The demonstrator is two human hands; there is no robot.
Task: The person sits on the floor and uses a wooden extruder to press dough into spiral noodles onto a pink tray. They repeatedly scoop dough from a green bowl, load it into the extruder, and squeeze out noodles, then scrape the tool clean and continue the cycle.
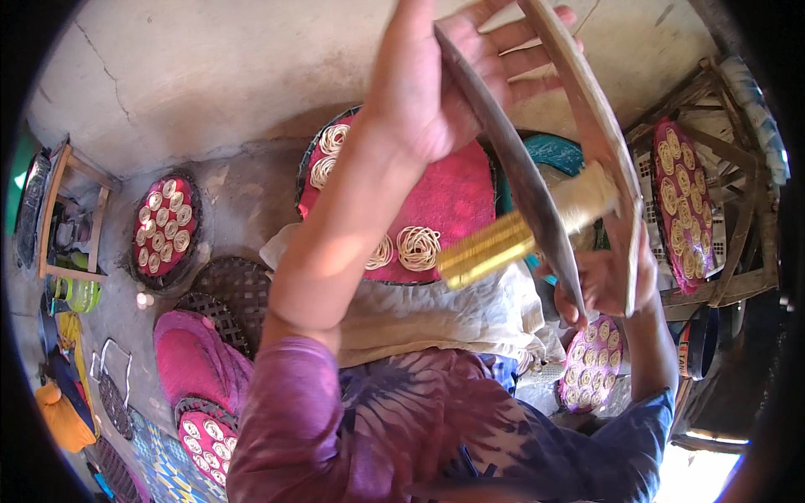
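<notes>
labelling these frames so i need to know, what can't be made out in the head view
In the head view:
Pale wooden bar: upper end cut off by the top edge.
Left hand: part cut off by the top edge.
Right hand: partly hidden by the pale wooden bar.
Red tray: part hidden behind the left forearm.

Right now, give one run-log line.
left hand: open, at top of wooden press | right hand: at its bottom | coils: on red cloth

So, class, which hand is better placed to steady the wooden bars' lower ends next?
Probably the right hand: it curls around the light bar low down, near the dark bar's tip. The left hand is higher, fingers spread.
</notes>
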